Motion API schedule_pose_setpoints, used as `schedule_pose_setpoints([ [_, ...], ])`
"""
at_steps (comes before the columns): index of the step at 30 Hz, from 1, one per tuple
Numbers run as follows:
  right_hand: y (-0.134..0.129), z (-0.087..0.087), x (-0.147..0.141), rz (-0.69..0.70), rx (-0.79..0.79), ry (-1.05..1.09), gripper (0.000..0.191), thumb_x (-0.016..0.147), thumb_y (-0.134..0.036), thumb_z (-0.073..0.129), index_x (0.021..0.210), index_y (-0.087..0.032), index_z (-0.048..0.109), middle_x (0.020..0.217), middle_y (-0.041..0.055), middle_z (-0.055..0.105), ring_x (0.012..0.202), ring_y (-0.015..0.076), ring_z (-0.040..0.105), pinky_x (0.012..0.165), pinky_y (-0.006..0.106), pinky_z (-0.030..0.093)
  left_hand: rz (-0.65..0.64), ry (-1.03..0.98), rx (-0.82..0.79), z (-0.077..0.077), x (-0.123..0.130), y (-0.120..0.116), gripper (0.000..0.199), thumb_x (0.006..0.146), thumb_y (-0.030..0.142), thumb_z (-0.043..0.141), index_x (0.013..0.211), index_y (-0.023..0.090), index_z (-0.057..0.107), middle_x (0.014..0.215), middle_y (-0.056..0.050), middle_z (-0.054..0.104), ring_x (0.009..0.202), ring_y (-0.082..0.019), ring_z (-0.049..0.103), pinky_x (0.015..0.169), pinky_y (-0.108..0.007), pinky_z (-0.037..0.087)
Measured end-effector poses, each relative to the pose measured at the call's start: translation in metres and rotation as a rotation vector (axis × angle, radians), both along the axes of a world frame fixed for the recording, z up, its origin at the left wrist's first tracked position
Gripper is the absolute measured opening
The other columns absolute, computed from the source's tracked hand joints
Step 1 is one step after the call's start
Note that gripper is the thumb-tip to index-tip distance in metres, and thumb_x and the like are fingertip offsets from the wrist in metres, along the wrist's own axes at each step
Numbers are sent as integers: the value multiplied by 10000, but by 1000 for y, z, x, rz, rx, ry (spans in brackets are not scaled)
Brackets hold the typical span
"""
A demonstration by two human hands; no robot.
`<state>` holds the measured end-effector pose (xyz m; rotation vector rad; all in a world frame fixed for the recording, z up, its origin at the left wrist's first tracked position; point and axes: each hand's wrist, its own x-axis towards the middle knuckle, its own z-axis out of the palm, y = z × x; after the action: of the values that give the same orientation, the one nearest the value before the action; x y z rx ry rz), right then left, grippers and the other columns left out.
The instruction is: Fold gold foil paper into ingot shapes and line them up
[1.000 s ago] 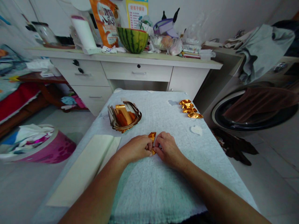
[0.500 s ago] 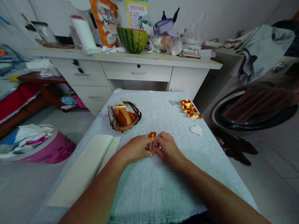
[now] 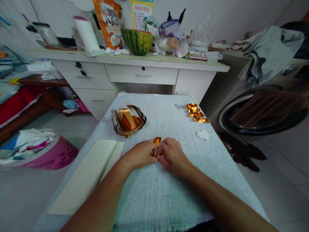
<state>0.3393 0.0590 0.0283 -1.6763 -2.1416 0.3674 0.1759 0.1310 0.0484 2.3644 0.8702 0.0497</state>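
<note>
Both hands meet over the middle of the cloth-covered table point(image 3: 154, 199), around a small piece of gold foil paper point(image 3: 157, 140). My left hand point(image 3: 143, 154) is closed, its curled fingers pinching the foil from the left. My right hand point(image 3: 172, 155) grips the foil's right side between thumb and fingers. Much of the foil is hidden by the fingers; a pointed end sticks out at the top. Several folded gold foil pieces point(image 3: 196, 112) lie in a row at the far right. A curled stack of gold foil sheets point(image 3: 129, 120) sits beyond my left hand.
A folded cream paper point(image 3: 84, 177) lies under my left forearm. Behind the table is a white desk point(image 3: 142, 72) bearing a watermelon half point(image 3: 137, 41) and an orange packet point(image 3: 109, 24). A washing machine point(image 3: 227, 80) stands right, a pink bin point(image 3: 55, 151) left.
My right thumb and fingers have shifted slightly down and left on the foil, closer to my left hand. The left hand has stayed nearly still.
</note>
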Motion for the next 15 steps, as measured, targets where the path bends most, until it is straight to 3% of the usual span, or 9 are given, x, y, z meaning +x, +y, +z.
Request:
schedule_pose_setpoints([
  [7, 0, -1, 0, -1, 8, -32, 143, 781, -260, 658, 855, -185, 561, 995, 71, 506, 935, 221, 435, 814, 357, 362, 9, 2, -21, -2, 0, 1, 78, 697, 195, 610, 694, 189, 533, 746, 20, 569, 711, -137, 508, 610, -256, 317],
  [15, -1, -5, 7, -122, 43, -28, 259, 737, -268, 699, 932, -202, 543, 1044, 75, 496, 984, 241, 440, 886, 389, 367, 42, -2, -27, -3, 1, -2, 55, 705, 211, 592, 689, 194, 542, 762, 19, 587, 732, -145, 524, 607, -256, 320],
])
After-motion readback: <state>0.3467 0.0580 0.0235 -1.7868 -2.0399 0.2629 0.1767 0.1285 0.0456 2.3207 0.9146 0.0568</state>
